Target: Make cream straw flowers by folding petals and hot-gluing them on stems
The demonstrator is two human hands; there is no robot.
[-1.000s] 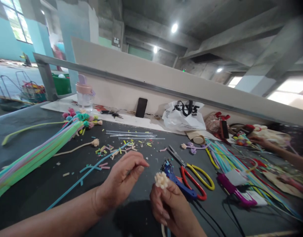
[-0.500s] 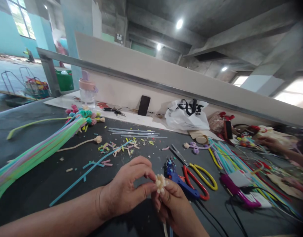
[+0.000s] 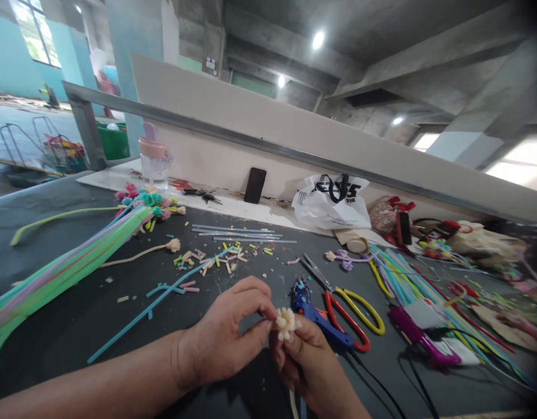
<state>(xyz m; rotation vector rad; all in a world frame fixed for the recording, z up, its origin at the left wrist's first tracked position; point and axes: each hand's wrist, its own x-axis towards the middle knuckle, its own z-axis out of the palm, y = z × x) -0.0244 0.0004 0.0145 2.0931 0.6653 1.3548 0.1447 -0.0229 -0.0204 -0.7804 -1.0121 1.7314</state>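
Observation:
A cream flower (image 3: 286, 323), which looks made of pipe cleaner, is held up at the front middle of the table. My right hand (image 3: 310, 361) grips it just beneath the head, and its pale stem hangs below the fingers. From the left, my left hand (image 3: 233, 329) pinches the flower's edge between thumb and fingertips. Just beyond my right hand lies a blue glue gun (image 3: 323, 326). Scissors (image 3: 353, 308) with red and yellow handles lie beside it. A blue stem (image 3: 159, 305) rests on the table left of my hands.
Cut pipe-cleaner bits (image 3: 211, 261) and clear sticks (image 3: 242, 234) lie ahead. A bundle of coloured flowers (image 3: 89, 250) fills the left side. To the right are loose stems (image 3: 399, 279), a purple glue gun (image 3: 426, 337) and cables. A phone (image 3: 255, 185) leans on the back panel.
My left thumb and fingertips have shifted slightly at the flower's left edge, and the flower has turned a little. At the far right, another person's hand has gone from above the table.

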